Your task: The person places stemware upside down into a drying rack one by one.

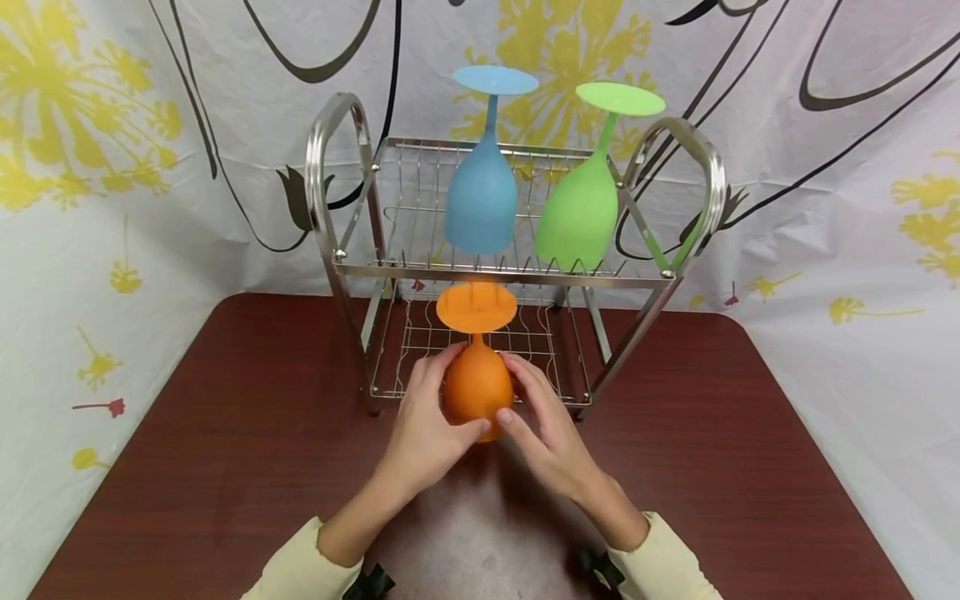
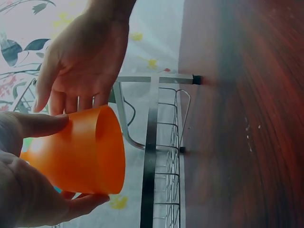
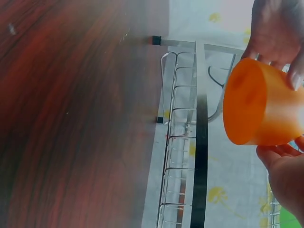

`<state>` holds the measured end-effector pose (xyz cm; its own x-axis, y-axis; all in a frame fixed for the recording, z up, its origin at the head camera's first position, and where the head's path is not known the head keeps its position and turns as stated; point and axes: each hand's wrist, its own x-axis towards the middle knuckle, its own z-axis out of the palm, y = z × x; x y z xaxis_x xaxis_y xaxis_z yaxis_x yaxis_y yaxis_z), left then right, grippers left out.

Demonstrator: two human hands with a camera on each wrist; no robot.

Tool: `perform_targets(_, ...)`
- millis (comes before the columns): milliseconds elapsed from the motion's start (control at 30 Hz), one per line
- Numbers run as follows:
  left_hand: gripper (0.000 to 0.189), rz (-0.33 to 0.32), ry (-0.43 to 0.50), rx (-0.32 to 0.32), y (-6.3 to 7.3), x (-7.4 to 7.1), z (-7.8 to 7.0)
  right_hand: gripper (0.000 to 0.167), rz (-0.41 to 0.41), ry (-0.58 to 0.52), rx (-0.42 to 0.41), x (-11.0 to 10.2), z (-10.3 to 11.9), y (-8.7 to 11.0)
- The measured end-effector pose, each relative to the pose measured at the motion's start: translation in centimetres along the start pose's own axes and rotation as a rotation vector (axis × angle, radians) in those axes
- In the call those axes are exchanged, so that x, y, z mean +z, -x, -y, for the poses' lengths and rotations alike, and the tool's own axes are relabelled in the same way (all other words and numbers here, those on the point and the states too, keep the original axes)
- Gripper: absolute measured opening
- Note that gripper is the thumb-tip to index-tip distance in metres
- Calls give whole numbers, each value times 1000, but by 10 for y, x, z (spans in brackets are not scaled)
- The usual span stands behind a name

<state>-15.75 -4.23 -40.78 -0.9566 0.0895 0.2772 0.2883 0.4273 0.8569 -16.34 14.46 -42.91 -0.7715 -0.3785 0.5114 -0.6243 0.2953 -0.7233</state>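
Note:
An orange goblet (image 1: 477, 385) is held upside down, its round foot on top, in front of the metal rack. My left hand (image 1: 423, 429) grips the bowl from the left, with the thumb on the near side and fingers behind. From the right, my right hand (image 1: 553, 446) holds the same bowl between thumb and fingers. In the left wrist view, the orange goblet (image 2: 78, 149) shows its open rim facing the dark table, apart from it. The right wrist view shows the rim too, with the right hand (image 3: 289, 185) partly cut off by the frame.
The two-tier rack (image 1: 465, 275) stands on the dark red table (image 1: 247, 433) near the back. On its upper tier, a blue goblet (image 1: 482, 200) and a tilted green goblet (image 1: 579, 212) stand upside down. Behind hangs a patterned white sheet (image 1: 225, 225).

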Motion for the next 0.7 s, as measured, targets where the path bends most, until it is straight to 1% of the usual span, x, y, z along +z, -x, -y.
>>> perform_targets(133, 89, -39, -65, 64, 2, 2, 0, 60, -17, -15, 3, 2, 0, -1)
perform_targets(267, 85, -73, -124, 157, 3, 4, 1, 60, -39, -23, -10, 4, 0, -4)
perform_targets(367, 81, -95, -154, 210, 4, 5, 1, 58, -53, -1, -11, 4, 2, -6)
perform_targets(500, 81, -107, -166, 230, 4, 6, 1, 59, -59, 35, 6, 3, 5, -9)
perform_targets(700, 79, -106, -178, 249, 4, 4, -1, 60, -56, 28, 27, 2, 8, -10)
